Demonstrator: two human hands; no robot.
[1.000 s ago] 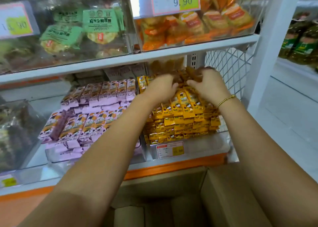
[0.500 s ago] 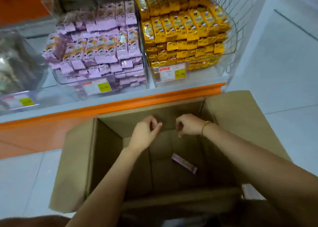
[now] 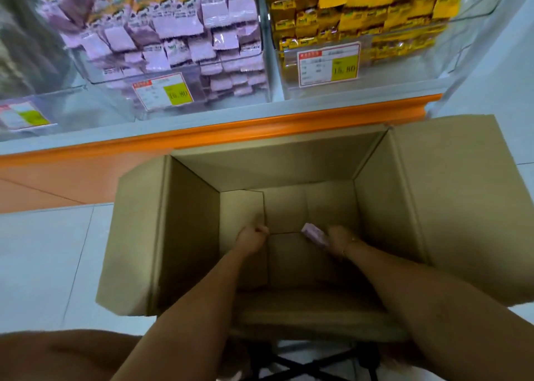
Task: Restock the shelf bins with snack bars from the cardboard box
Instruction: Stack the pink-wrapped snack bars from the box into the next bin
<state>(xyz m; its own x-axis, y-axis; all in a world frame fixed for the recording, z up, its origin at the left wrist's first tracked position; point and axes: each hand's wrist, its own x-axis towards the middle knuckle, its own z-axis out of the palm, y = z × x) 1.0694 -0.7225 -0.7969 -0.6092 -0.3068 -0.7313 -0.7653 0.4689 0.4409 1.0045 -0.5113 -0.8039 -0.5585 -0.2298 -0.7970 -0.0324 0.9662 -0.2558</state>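
Pale glossy floor tiles (image 3: pixel 43 250) run up to an orange-edged shelf (image 3: pixel 260 123). Against it stands the cardboard box (image 3: pixel 289 163), matte brown, open, its flaps folded outward. Deep inside, near the box's bottom and toward its right wall, a flat, oblong purple snack bar (image 3: pixel 315 234) juts leftward from the right hand (image 3: pixel 339 237), whose curled fingers grip 1 end. The left hand (image 3: pixel 251 237) is fisted by the bottom flap seam, with nothing visible in it. On the shelf, 2 clear plastic bins are stacked full: the purple-bar bin (image 3: pixel 121 91) and the yellow-bar bin (image 3: pixel 390 62).
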